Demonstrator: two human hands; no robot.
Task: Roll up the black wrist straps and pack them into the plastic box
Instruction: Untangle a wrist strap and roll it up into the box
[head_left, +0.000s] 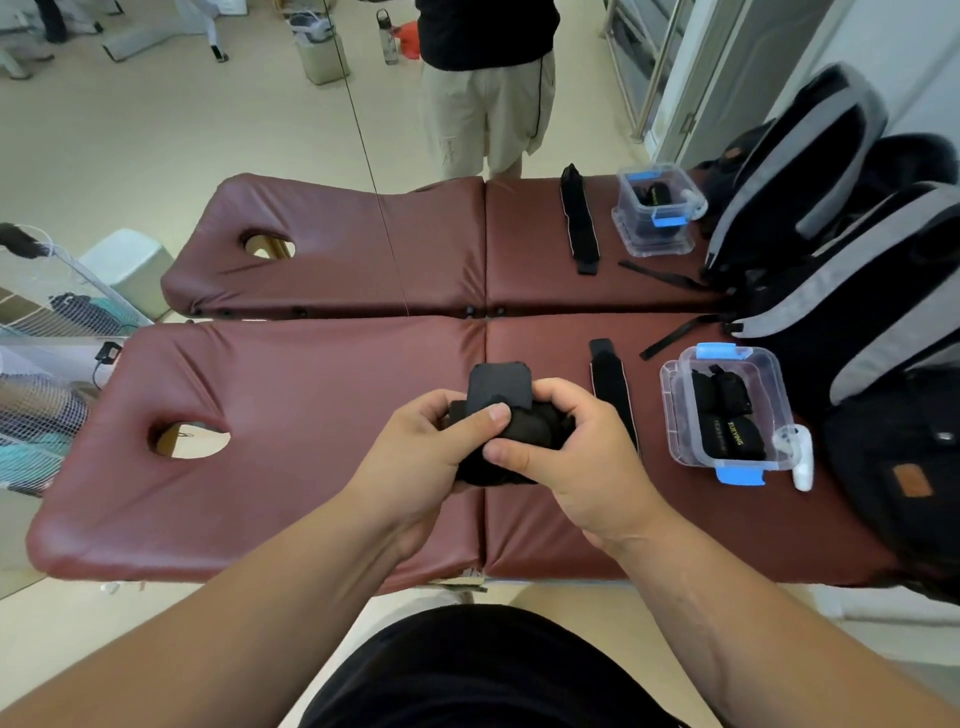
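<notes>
Both your left hand (431, 447) and right hand (576, 447) were curled tight round the nearly rolled wrist strap (524, 434), its loose tab (498, 384) pointing away from you; the plastic box (675, 447) lay open off to the right, nearer your right hand, beyond a flat strap (613, 389)
</notes>
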